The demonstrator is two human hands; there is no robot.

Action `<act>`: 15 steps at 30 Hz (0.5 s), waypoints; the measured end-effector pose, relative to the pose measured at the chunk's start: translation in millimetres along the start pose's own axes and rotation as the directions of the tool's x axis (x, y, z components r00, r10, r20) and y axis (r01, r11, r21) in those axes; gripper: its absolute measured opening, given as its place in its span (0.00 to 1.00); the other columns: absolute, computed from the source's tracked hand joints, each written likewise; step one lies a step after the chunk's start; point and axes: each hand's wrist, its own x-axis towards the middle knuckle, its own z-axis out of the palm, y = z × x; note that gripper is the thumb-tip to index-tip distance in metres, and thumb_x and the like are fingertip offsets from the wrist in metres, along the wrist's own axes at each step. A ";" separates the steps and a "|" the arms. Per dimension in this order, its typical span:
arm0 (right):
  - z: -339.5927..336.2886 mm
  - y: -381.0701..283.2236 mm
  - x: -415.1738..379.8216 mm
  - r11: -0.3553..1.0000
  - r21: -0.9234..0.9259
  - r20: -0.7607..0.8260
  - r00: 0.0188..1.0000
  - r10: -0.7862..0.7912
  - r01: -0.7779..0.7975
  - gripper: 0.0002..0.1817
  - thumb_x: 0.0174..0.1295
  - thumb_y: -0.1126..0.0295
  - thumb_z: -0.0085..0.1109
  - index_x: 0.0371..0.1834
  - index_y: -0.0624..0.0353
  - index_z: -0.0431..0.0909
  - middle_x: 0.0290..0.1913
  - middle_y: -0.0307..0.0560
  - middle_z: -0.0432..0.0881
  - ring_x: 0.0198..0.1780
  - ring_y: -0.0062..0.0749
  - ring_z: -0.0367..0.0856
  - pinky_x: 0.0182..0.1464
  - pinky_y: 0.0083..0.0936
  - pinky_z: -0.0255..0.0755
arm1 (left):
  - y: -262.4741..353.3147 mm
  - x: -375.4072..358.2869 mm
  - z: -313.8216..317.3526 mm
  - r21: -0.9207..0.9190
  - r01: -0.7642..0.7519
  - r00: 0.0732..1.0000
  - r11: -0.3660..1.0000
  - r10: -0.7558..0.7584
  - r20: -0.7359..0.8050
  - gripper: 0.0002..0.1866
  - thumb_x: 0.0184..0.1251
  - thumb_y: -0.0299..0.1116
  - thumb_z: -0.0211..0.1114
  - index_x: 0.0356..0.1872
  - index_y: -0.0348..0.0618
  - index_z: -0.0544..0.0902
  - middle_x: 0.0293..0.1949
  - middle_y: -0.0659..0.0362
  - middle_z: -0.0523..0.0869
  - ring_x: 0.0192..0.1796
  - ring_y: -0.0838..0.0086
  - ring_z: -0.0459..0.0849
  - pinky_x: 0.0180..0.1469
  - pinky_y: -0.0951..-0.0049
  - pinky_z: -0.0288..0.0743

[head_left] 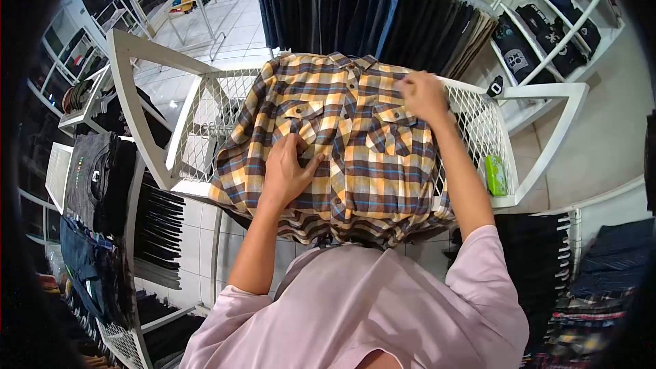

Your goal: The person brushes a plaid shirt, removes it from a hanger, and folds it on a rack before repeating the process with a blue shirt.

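A plaid flannel shirt (346, 137) in yellow, brown and white with thin blue lines lies front side up, buttoned, collar at the far end. It is spread over a white mesh rack (205, 106), and its lower part hangs over the near edge. My left hand (290, 169) rests on the shirt just below one flapped chest pocket, thumb held apart from the bent fingers. Up by the shoulder on the other side is my right hand (425, 99), its fingers smeared by motion and overlapping the fabric.
A green packet (495, 175) and a small black digital watch (495, 86) are at the rack's right side. Dark trousers (335, 10) hang on a rail beyond. Folded jeans (102, 171) are stacked at left, more folded clothes (611, 256) at lower right.
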 end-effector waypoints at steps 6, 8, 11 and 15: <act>25.5 -53.8 -15.4 0.992 0.098 0.177 0.982 0.062 -0.080 0.31 0.75 0.38 0.51 0.42 0.58 0.87 0.49 0.57 0.84 0.55 0.55 0.82 0.62 0.50 0.73 | 8.5 6.7 -8.3 0.039 0.137 0.979 0.990 -0.141 0.148 0.30 0.63 0.54 0.76 0.34 0.28 0.82 0.36 0.41 0.83 0.43 0.47 0.83 0.50 0.53 0.78; 27.7 -57.2 -12.2 0.991 0.063 0.198 0.975 0.103 -0.118 0.34 0.76 0.37 0.48 0.45 0.60 0.88 0.51 0.60 0.84 0.57 0.57 0.82 0.65 0.52 0.73 | 8.6 6.6 -6.0 0.065 0.119 0.982 0.991 -0.128 0.138 0.34 0.65 0.58 0.74 0.33 0.25 0.84 0.36 0.38 0.83 0.44 0.45 0.83 0.51 0.53 0.78; 29.8 -65.9 -5.0 0.979 0.051 0.316 0.933 0.173 -0.199 0.38 0.76 0.35 0.44 0.53 0.60 0.89 0.59 0.66 0.84 0.64 0.59 0.81 0.71 0.52 0.70 | 6.1 2.3 2.0 0.104 0.085 0.992 0.991 -0.094 0.082 0.38 0.67 0.63 0.70 0.33 0.24 0.87 0.38 0.36 0.83 0.45 0.45 0.82 0.53 0.52 0.78; 21.9 -75.5 -2.7 0.948 0.087 0.357 0.898 0.258 -0.306 0.42 0.76 0.32 0.40 0.54 0.62 0.89 0.65 0.69 0.82 0.69 0.60 0.78 0.74 0.49 0.68 | 9.0 3.3 2.7 0.157 0.091 0.986 0.983 -0.111 0.124 0.40 0.69 0.67 0.65 0.29 0.28 0.89 0.39 0.37 0.83 0.44 0.48 0.80 0.53 0.53 0.77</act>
